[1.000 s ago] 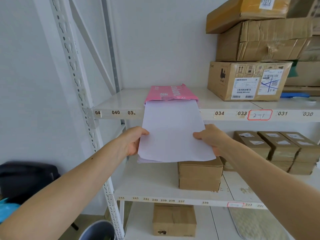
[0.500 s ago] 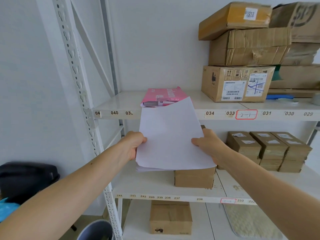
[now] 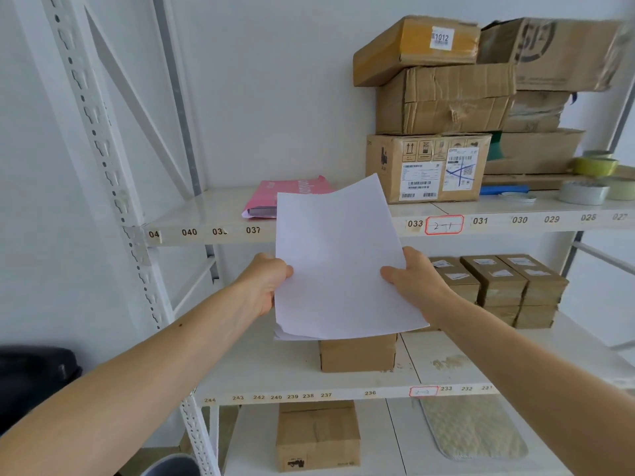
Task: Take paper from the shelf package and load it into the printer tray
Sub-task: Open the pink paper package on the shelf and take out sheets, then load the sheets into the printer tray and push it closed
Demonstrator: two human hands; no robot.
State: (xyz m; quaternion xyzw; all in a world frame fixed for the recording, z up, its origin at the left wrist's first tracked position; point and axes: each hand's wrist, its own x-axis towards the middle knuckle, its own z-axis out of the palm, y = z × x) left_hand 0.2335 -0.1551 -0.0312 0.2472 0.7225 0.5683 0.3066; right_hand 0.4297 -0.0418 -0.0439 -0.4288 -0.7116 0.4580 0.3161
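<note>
I am holding a thin stack of white paper (image 3: 340, 266) in the centre of the frame, my left hand (image 3: 264, 283) pinching its left edge and my right hand (image 3: 412, 280) pinching its right edge, thumbs on top and fingers hidden underneath, so the loose sheets are staying squared and are not fanning out. The stack is tilting up toward me, clear of the pink paper package (image 3: 275, 197) that is lying flat on the upper shelf (image 3: 206, 214) just behind it, its open end facing me (that is probably why it is sitting at the shelf's front edge, for easy reach). No printer or tray is showing, so I judge that carrying is the next step. Numbers are running along the shelf lip: 040, 037, 033, 031, 030, 029, with a red-outlined tag (image 3: 444, 225) reading what looks like 2-1. To the upper right, a top cardboard box (image 3: 415, 49) is bearing a sticker with 1012, and a lower labelled box (image 3: 426, 166) is carrying barcodes and a blue cross; the small print is unreadable.
</note>
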